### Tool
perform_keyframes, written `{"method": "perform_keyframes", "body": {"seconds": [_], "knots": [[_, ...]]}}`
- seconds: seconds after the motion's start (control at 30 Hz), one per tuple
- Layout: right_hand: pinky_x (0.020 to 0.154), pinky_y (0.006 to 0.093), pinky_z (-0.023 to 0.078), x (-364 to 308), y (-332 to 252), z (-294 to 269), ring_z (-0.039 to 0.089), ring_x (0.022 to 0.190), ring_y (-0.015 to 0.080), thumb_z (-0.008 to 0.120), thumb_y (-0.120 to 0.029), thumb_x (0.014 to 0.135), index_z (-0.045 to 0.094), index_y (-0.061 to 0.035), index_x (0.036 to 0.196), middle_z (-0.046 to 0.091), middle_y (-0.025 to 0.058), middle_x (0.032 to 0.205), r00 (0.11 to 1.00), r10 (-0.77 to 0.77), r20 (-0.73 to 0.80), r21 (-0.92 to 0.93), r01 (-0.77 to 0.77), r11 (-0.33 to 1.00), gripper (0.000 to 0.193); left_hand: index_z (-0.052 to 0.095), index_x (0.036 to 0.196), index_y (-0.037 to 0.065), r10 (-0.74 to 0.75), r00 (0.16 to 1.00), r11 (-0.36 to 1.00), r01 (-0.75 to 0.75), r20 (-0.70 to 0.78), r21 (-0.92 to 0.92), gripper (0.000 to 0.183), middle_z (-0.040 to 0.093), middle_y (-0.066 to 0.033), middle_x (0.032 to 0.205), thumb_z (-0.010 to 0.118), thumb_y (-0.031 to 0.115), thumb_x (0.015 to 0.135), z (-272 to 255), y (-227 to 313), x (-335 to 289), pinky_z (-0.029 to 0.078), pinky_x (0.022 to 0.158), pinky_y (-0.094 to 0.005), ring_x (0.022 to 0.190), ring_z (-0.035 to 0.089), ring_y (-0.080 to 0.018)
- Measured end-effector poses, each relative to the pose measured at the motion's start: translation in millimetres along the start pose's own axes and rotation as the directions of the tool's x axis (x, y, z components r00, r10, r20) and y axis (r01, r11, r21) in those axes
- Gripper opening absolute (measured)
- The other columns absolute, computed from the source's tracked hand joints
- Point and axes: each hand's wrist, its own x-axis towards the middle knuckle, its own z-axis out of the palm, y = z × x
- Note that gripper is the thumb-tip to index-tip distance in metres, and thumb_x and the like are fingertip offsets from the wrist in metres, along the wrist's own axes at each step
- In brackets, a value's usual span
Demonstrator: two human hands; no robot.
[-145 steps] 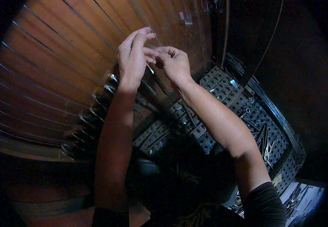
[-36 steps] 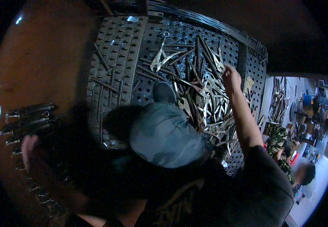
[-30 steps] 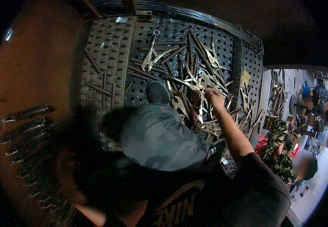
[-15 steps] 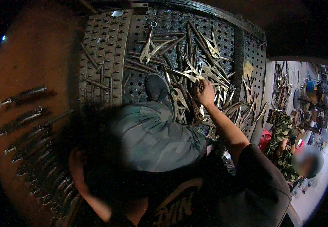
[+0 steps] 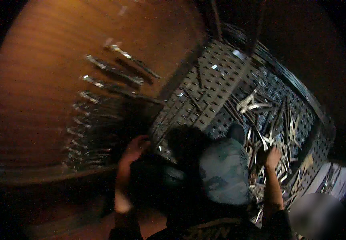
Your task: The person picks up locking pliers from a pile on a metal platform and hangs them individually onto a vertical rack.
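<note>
My right hand is down in a heap of locking pliers on a perforated metal rack. Its fingers are curled closed, and what they hold is hidden among the tools. One pair of locking pliers lies with its end right beside those fingers. My left hand is at the near left edge of the rack, close to the shadowed side of a brown surface; blur hides how its fingers are set. A row of locking pliers lies spaced out on that brown surface.
My knee in camouflage cloth juts between my two arms. Thin dark rods lie on the slotted left part of the rack. A raised rim bounds the far side. Another person's blurred head is at lower right.
The view has swung left, so the brown surface fills more of it and the rack sits further right. My left hand has come up towards the rack's edge. My right hand stays in the heap.
</note>
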Motion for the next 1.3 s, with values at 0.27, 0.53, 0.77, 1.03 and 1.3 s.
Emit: {"method": "perform_keyframes", "body": {"seconds": [0.27,0.53,0.77,1.03,1.3], "knots": [[0.093,0.0507,0.049,20,26,-94,0.058,0.115,0.0442,0.033,-0.016,0.101,0.049,-0.0036,0.145,0.059,0.0239,0.131,0.935,-0.354,0.016,0.084,0.352,0.932,0.048,0.061,0.126,0.003,0.216,0.976,0.976,-0.216,-0.021,0.017,0.043,0.07,-0.0084,0.108,0.071,0.029,0.094,27,19,-12,0.052,0.085,-0.0366,0.094,0.066,-0.0212],[0.062,0.0493,0.052,91,-2,-218,0.064,0.066,0.0404,0.059,-0.023,0.089,0.074,-0.0098,0.087,0.067,0.0197,0.073,0.863,-0.505,0.01,0.013,0.505,0.863,0.02,0.052,0.137,0.002,0.396,0.901,0.908,-0.413,0.178,0.072,0.049,0.07,-0.0145,0.111,0.07,0.022,0.096,64,91,-8,0.052,0.092,-0.0376,0.104,0.067,-0.0221],[0.061,0.0503,0.041,102,-51,-351,0.055,0.068,0.0425,0.068,-0.044,0.093,0.062,0.0004,0.078,0.057,0.0225,0.071,0.912,-0.401,-0.091,0.509,0.389,0.768,0.047,0.056,0.134,0.005,0.573,0.81,0.812,-0.582,0.126,0.041,0.045,0.073,-0.0118,0.105,0.072,0.019,0.094,107,150,-8,0.054,0.088,-0.0369,0.095,0.07,-0.0224],[0.063,0.04,0.044,116,-95,-360,0.055,0.067,0.0274,0.071,-0.047,0.092,0.066,0.0046,0.089,0.058,0.0162,0.075,0.923,-0.384,0.001,0.793,0.233,0.563,0.051,0.04,0.149,0.01,0.675,0.737,0.736,-0.669,-0.03,0.105,0.074,0.065,-0.0171,0.128,0.078,0.017,0.086,143,190,2,0.05,0.101,-0.041,0.117,0.064,-0.0292],[0.063,0.0316,0.051,90,-198,-440,0.066,0.07,0.0124,0.07,-0.034,0.095,0.071,0.0034,0.091,0.073,0.0087,0.077,0.688,-0.68,0.251,0.966,-0.131,0.224,0.037,0.029,0.154,0.006,0.88,0.454,0.451,-0.712,-0.137,0.539,0.1,0.037,-0.0225,0.15,0.085,0.012,0.071,170,216,8,0.025,0.12,-0.0533,0.142,0.033,-0.0427]]}}
